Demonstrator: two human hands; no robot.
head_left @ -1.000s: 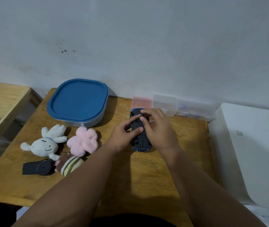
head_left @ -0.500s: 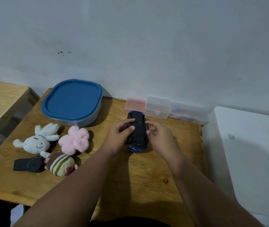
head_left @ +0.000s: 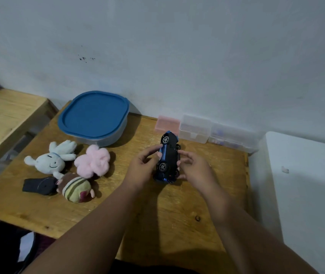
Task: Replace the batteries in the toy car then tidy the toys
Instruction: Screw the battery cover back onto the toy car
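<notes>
Head view, 1 light wooden tabletop (head_left: 157,214); items listed by clock face from table centre. Item 1: small blue-and-black plastic toy car (head_left: 169,155), approx. centre, a bit toward 1 o'clock. It is tipped on its side w/ long axis running 12–6, two spoked wheels showing on its 9 o'clock side and dark underside turned toward 3 o'clock. Can't tell whether its near end rests on the wood. Left hand (head_left: 142,167): at car's 9 o'clock, thumb & fingertips pinching the blue flank btwn the two wheels. Right hand (head_left: 195,169): at car's 3 o'clock, fingers curled, tips on car's right edge, so car is held btwn both hands. Item 2: rounded-square clear tub w/ blue lid (head_left: 93,115), 10 o'clock, lid on. Item 3: white plush rabbit (head_left: 50,160), 9 o'clock, lying flat. Item 4: pink fluffy plush (head_left: 92,161), just beside rabbit at its 3 o'clock. Item 5: striped brown-and-cream plush (head_left: 75,187), 8 o'clock, touching black plastic gadget w/ round disc (head_left: 39,185) at its 9 o'clock. Item 6: small pink plastic box (head_left: 167,123), 12 o'clock by wall, just behind car. Items 7–8: clear lidded plastic box (head_left: 194,128) & longer clear plastic case (head_left: 233,139), 1–2 o'clock along wall, side by side. Off-table: second pale wooden surface (head_left: 5,115), 9–10 o'clock; white flat surface (head_left: 306,184), 3 o'clock.
</notes>
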